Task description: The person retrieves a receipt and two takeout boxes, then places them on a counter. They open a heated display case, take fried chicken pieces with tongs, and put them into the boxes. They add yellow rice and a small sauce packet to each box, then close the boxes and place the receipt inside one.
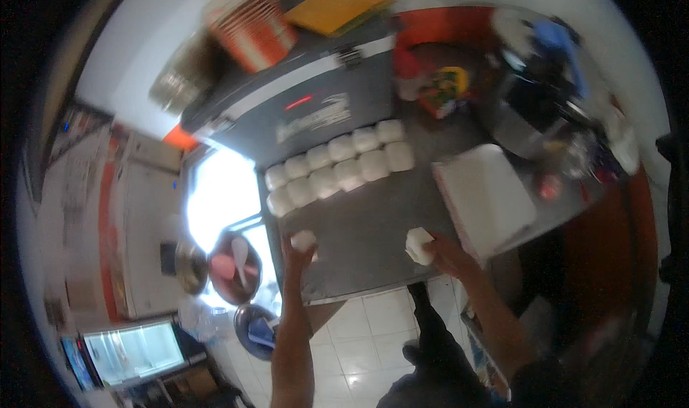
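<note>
On the dark tabletop [359, 232], two rows of white, rounded, bun-like pieces [326, 182] stand close together. My left hand [296, 254] is closed around a similar white piece [304, 240] near the table's left front corner. Farther right, my right hand [446, 256] grips another white piece [418, 246] by its right side, over the front part of the table. Its outline looks angular, and blur hides whether it is wrapped. Both hands are well apart from each other and nearer to me than the rows.
A large grey case [287, 106] stands behind the rows, with an orange-and-white stack [251, 31] and a yellow envelope [341, 10] on top. At right lie a shallow white tray [488, 196] and a dark container [527, 117]. Bowls [235, 268] are at lower left, beside the table.
</note>
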Demonstrator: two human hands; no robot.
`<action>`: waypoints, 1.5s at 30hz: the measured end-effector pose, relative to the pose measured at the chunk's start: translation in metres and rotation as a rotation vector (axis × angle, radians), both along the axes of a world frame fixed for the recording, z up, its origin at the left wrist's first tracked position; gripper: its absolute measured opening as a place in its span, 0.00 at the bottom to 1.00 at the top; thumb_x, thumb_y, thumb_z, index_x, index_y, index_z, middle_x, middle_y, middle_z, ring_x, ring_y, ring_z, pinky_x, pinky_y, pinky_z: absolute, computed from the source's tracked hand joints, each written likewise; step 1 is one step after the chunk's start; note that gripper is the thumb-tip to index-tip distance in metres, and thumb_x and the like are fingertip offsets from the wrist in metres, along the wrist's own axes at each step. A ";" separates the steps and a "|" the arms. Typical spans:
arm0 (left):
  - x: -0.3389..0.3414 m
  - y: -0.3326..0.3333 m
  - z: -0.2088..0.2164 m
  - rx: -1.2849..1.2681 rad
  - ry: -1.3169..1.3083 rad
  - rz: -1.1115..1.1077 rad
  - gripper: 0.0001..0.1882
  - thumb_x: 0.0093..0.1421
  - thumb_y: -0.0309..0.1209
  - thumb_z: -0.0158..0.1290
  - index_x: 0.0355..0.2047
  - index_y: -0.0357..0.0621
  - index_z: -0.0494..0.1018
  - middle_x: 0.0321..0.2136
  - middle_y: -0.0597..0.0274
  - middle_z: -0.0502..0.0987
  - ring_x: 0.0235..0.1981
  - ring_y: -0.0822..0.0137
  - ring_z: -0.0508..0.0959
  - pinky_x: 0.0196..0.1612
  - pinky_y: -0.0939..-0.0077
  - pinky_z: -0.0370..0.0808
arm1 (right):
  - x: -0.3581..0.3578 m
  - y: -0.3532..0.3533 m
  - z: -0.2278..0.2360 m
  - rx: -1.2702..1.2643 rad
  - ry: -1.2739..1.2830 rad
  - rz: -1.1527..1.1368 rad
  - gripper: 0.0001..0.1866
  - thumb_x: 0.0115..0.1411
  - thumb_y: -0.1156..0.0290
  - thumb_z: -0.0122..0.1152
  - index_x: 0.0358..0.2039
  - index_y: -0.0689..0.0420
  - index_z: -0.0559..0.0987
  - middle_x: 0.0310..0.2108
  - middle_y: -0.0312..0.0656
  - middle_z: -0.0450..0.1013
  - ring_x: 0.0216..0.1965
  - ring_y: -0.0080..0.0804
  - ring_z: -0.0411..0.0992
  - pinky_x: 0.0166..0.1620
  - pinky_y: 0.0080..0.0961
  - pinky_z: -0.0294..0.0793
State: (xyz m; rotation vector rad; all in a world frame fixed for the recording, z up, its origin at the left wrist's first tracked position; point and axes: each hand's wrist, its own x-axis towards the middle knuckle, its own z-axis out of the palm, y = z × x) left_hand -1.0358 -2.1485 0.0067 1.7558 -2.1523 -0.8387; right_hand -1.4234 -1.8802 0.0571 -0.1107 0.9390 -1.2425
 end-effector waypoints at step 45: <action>-0.111 1.204 0.140 0.880 0.303 -1.493 0.45 0.57 0.37 0.72 0.69 0.50 0.59 0.57 0.50 0.72 0.60 0.55 0.72 0.59 0.57 0.74 | 0.336 1.182 0.086 0.250 0.618 -1.517 0.31 0.59 0.73 0.73 0.60 0.64 0.70 0.52 0.47 0.78 0.49 0.36 0.79 0.50 0.34 0.83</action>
